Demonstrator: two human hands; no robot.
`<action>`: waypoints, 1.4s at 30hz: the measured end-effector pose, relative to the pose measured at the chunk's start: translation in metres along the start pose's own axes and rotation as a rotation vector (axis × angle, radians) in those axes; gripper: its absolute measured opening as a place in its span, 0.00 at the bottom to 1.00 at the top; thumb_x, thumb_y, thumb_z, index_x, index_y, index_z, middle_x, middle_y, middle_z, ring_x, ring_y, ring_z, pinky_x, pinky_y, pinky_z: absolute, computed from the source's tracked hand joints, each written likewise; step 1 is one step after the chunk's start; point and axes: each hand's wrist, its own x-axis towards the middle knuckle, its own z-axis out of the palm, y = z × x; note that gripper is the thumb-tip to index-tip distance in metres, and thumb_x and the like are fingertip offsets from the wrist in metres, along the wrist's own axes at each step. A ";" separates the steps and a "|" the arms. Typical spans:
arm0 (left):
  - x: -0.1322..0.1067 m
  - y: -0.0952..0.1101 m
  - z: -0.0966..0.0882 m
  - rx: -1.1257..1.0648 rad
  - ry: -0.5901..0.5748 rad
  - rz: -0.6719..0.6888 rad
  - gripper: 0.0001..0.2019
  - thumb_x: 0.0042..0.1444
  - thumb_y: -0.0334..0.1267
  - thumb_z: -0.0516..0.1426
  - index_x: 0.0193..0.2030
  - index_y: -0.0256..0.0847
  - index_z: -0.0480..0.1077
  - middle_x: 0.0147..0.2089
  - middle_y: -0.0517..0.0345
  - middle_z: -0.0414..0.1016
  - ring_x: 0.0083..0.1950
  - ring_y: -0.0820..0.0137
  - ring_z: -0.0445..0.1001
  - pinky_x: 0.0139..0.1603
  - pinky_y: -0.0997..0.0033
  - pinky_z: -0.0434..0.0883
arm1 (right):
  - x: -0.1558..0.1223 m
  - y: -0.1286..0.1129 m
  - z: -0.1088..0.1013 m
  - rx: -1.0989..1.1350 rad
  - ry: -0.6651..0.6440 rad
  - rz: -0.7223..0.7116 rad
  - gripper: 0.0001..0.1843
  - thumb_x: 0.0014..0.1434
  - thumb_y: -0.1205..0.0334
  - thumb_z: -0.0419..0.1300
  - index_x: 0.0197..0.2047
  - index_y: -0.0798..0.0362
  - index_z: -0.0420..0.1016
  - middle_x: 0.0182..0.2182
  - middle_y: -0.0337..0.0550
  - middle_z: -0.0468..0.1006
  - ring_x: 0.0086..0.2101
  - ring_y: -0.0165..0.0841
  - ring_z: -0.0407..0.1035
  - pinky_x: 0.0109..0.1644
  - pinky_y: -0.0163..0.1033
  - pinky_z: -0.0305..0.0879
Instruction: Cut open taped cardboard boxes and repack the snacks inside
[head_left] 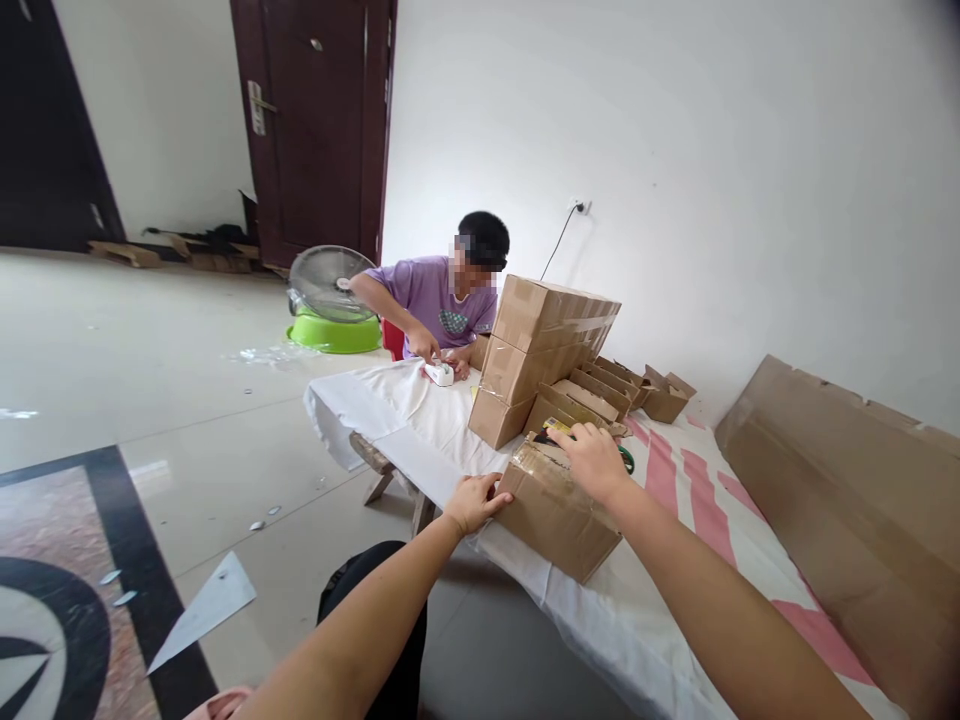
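At the lower centre of the frame, a closed brown cardboard box point(555, 520) with clear tape over its top lies near the edge of a wooden-legged bench point(373, 455), and 2 bare hands are on it. The left hand point(474, 503) rests at the box's left corner, thumb and fingers apart, laid against the cardboard. The right hand point(592, 465) lies over the top, fingers pointing to the left of the frame; I cannot tell whether they are clamped on anything. A black-and-yellow item point(553, 428) shows just beyond its fingertips, and a dark green ring-shaped piece point(627, 459) sits just beside its wrist.

Behind the box, at the centre, rises a stack of 3 long brown cardboard boxes point(514, 370). To its right runs a row of open brown boxes point(600, 385), and a large brown cardboard sheet point(847, 490) leans at the right of the frame. A white cloth with pink stripes point(637, 630) covers the bench. At upper centre, a co-worker in a purple T-shirt point(424, 290) has both hands at a small white object point(440, 374) on the cloth.
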 end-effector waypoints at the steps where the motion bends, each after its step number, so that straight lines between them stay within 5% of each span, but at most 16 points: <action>1: 0.000 0.000 0.000 0.003 0.001 0.002 0.26 0.58 0.63 0.46 0.40 0.43 0.72 0.34 0.53 0.78 0.40 0.57 0.76 0.47 0.62 0.64 | 0.004 -0.004 -0.001 -0.014 -0.007 -0.020 0.22 0.66 0.68 0.46 0.60 0.42 0.66 0.45 0.48 0.74 0.45 0.39 0.64 0.46 0.42 0.55; 10: 0.001 0.000 0.000 -0.022 0.004 0.007 0.26 0.58 0.62 0.46 0.38 0.43 0.74 0.35 0.52 0.79 0.40 0.58 0.76 0.46 0.62 0.64 | -0.038 0.023 0.003 -0.124 -0.130 -0.114 0.19 0.65 0.69 0.49 0.52 0.44 0.74 0.40 0.50 0.75 0.44 0.39 0.64 0.42 0.42 0.52; 16: 0.002 0.001 -0.001 -0.018 -0.012 -0.002 0.25 0.58 0.59 0.48 0.46 0.43 0.74 0.37 0.53 0.80 0.41 0.60 0.77 0.48 0.62 0.64 | -0.073 0.043 0.003 -0.142 -0.188 -0.080 0.20 0.64 0.71 0.50 0.54 0.44 0.72 0.39 0.49 0.75 0.41 0.40 0.66 0.39 0.41 0.52; 24: 0.002 -0.002 0.001 -0.022 -0.019 0.000 0.25 0.57 0.60 0.50 0.43 0.43 0.76 0.35 0.53 0.79 0.40 0.60 0.76 0.48 0.63 0.65 | -0.109 0.061 0.000 -0.118 -0.203 0.007 0.24 0.63 0.73 0.50 0.56 0.41 0.71 0.38 0.47 0.75 0.40 0.39 0.67 0.39 0.40 0.54; 31: 0.003 -0.004 0.001 -0.021 -0.024 0.038 0.26 0.57 0.60 0.49 0.45 0.42 0.75 0.34 0.53 0.78 0.38 0.60 0.76 0.47 0.61 0.66 | -0.129 0.066 0.018 0.112 -0.281 0.115 0.26 0.60 0.72 0.51 0.58 0.43 0.69 0.42 0.44 0.79 0.43 0.38 0.71 0.43 0.39 0.59; 35: -0.001 -0.005 0.003 -0.019 -0.007 0.106 0.34 0.53 0.63 0.53 0.59 0.42 0.66 0.47 0.48 0.77 0.51 0.56 0.72 0.54 0.58 0.65 | -0.123 0.058 0.023 0.182 -0.263 0.136 0.27 0.57 0.73 0.51 0.57 0.44 0.71 0.43 0.44 0.80 0.44 0.39 0.72 0.45 0.40 0.60; 38: -0.004 -0.006 0.004 -0.030 0.013 0.170 0.44 0.48 0.65 0.57 0.67 0.43 0.57 0.62 0.44 0.67 0.62 0.51 0.64 0.61 0.52 0.60 | -0.118 0.050 0.020 0.183 -0.239 0.123 0.26 0.56 0.74 0.51 0.55 0.45 0.73 0.43 0.45 0.80 0.44 0.39 0.72 0.46 0.40 0.60; 42: 0.004 0.000 -0.008 -0.064 0.063 0.233 0.44 0.51 0.66 0.53 0.69 0.40 0.52 0.66 0.40 0.61 0.65 0.51 0.61 0.63 0.51 0.60 | -0.116 0.045 0.017 0.171 -0.223 0.122 0.27 0.56 0.74 0.51 0.56 0.45 0.71 0.43 0.45 0.80 0.44 0.40 0.71 0.46 0.41 0.59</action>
